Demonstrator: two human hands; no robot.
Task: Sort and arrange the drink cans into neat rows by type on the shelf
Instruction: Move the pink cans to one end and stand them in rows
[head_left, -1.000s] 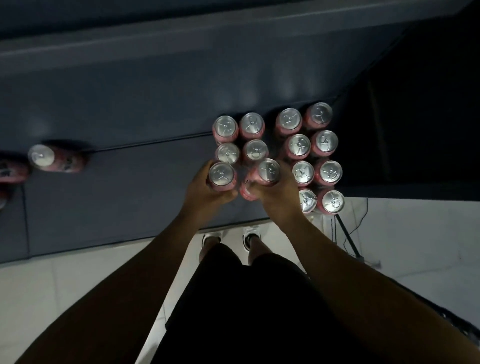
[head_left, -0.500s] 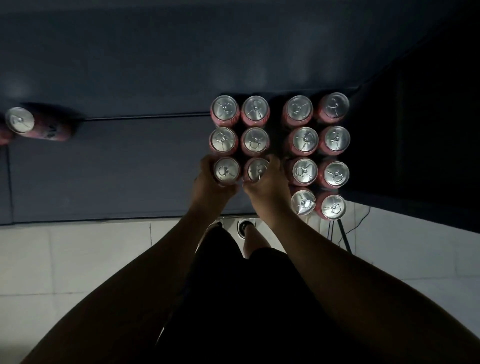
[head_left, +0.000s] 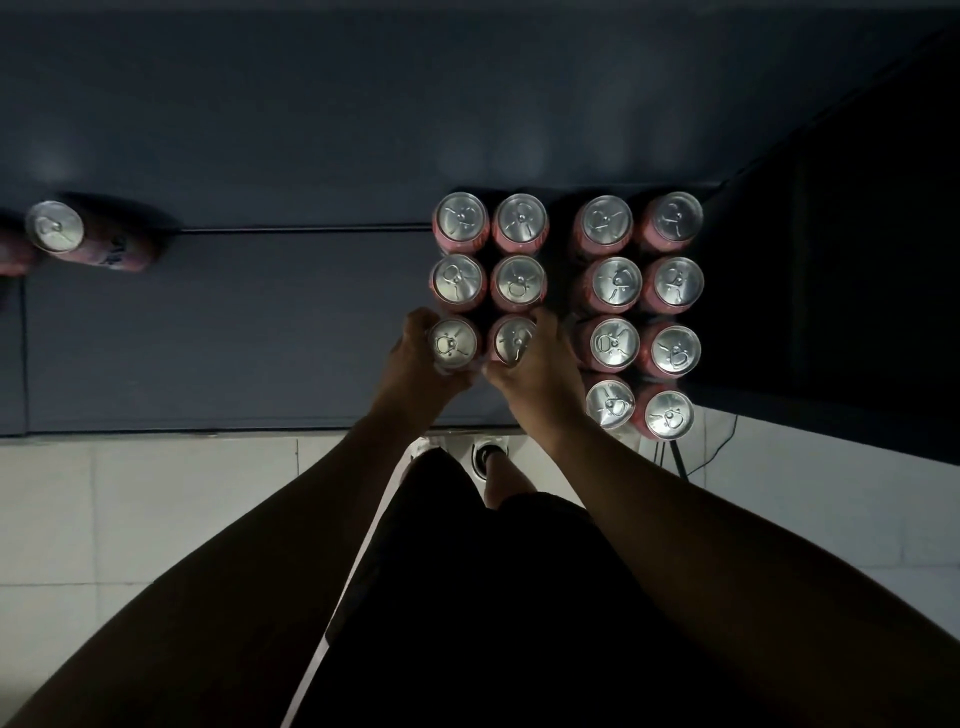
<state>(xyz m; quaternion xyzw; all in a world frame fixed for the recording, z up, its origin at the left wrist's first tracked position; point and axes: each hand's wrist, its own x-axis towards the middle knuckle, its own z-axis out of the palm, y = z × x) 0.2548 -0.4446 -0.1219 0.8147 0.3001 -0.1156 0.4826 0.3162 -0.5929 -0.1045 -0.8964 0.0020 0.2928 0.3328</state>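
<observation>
Several pink drink cans with silver tops stand upright in rows on a dark grey shelf (head_left: 234, 332). A left block of two columns begins at a back can (head_left: 461, 221); a right block of two columns begins at another back can (head_left: 607, 224). My left hand (head_left: 415, 364) grips the front left can (head_left: 452, 344) of the left block. Beside it, my right hand (head_left: 535, 371) grips the front right can (head_left: 513, 340). Both held cans stand in line behind the rows.
One pink can (head_left: 78, 236) stands apart at the far left of the shelf, with part of another can (head_left: 13, 254) at the frame edge. The shelf front edge (head_left: 208, 431) runs above a white tiled floor (head_left: 130, 509). A dark wall (head_left: 841, 260) borders the right block.
The right-hand can was tilted a second ago; now it stands upright in line beside the left-hand can. The view has shifted so the cans sit lower and more squarely.
</observation>
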